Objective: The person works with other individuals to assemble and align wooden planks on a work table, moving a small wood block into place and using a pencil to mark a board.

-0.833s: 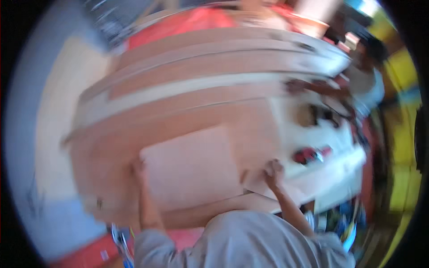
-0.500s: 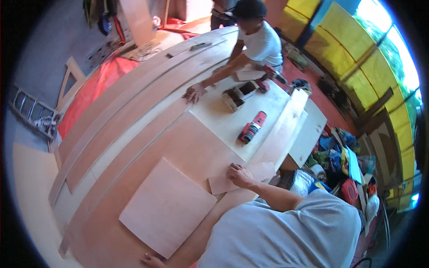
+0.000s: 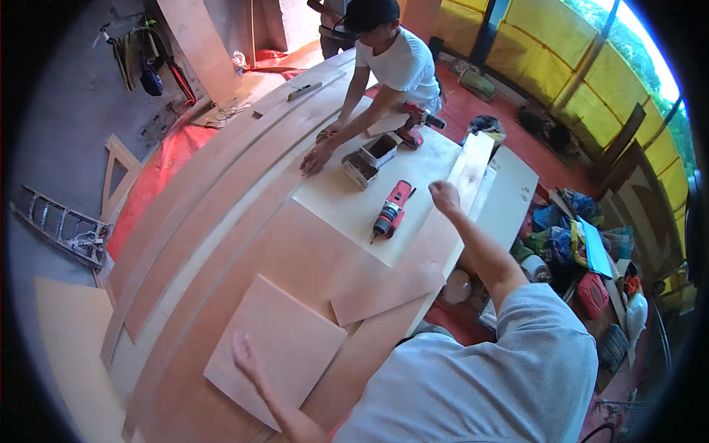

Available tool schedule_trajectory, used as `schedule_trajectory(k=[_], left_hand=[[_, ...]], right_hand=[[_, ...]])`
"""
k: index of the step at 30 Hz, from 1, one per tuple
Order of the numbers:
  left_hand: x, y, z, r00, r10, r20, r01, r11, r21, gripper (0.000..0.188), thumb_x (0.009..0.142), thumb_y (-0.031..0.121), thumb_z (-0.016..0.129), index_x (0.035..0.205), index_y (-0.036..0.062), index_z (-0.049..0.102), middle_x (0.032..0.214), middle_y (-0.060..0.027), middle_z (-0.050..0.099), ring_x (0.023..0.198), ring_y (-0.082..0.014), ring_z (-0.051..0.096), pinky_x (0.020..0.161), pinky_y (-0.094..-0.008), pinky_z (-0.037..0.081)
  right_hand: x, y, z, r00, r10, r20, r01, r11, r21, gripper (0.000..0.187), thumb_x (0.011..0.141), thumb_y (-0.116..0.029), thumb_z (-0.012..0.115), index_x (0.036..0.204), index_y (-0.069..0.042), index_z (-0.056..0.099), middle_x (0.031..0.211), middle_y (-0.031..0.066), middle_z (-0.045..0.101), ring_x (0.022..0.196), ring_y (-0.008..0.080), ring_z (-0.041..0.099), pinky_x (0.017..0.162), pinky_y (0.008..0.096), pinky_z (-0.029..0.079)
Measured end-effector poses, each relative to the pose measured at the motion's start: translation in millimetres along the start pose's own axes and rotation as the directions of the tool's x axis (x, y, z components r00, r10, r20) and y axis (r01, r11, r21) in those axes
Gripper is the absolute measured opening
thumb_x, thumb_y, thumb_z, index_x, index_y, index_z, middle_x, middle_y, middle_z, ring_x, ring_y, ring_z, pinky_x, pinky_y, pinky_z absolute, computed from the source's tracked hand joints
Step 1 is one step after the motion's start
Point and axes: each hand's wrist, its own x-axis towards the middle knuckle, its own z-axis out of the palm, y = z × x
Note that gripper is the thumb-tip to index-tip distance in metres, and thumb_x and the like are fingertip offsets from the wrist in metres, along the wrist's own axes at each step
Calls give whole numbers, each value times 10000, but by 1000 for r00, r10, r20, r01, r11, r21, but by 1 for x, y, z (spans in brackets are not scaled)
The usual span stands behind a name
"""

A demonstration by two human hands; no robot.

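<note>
Board (image 3: 292, 336), square, flat and smooth, of pinkish wood, lies under the person's left hand (image 3: 246, 356), which is spread and bare of any object, though blur hides whether it touches the wood; the person's right hand (image 3: 444, 198) is curled above the edge of a long plank (image 3: 473, 170), beside a red and black drill (image 3: 393, 209), and I cannot tell whether anything is inside its fingers; a smaller slanted board (image 3: 388, 292) lies just beside the square one, and long thin wooden strips (image 3: 244, 193) run across the pale, smooth tabletop (image 3: 336, 214); the room has a rough grey wall (image 3: 66, 133), a metal ladder (image 3: 66, 225), red sheeting (image 3: 166, 177) and creased yellow sheeting (image 3: 528, 77); counted, there are two drills, one lying and one upright (image 3: 413, 125); two small open boxes (image 3: 360, 170), side by side; and two other people, one in a white shirt (image 3: 402, 66) with both hands at the strips, one partly seen behind (image 3: 334, 29).
</note>
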Motion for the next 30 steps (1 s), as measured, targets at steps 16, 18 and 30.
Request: schedule_trajectory(k=[16,18,30], left_hand=[[-19,239,481,775,-75,628,-419,683,599,759,919,338,799,1574,176,454,1239,-242,753,1077,-475,751,872,-610,592],[-18,240,463,785,-53,617,-398,720,569,552,932,230,732,1441,157,531,1100,-221,772,952,-480,769,766,-636,588],[-23,273,121,953,13,-302,176,790,588,579,845,200,890,1344,41,643,1096,-207,786,997,-341,793,862,-477,589]], right_hand=[[198,-115,181,794,-380,475,494,858,-139,274,900,-198,652,1028,-44,839,1119,230,814,1110,393,784,983,502,607],[194,-116,176,775,-404,487,518,846,-124,274,907,-204,653,1020,-36,838,1098,231,816,1089,390,790,960,499,616],[16,-250,130,166,-926,341,928,263,264,148,764,-230,751,835,-103,775,936,118,762,1008,320,712,931,488,518]])
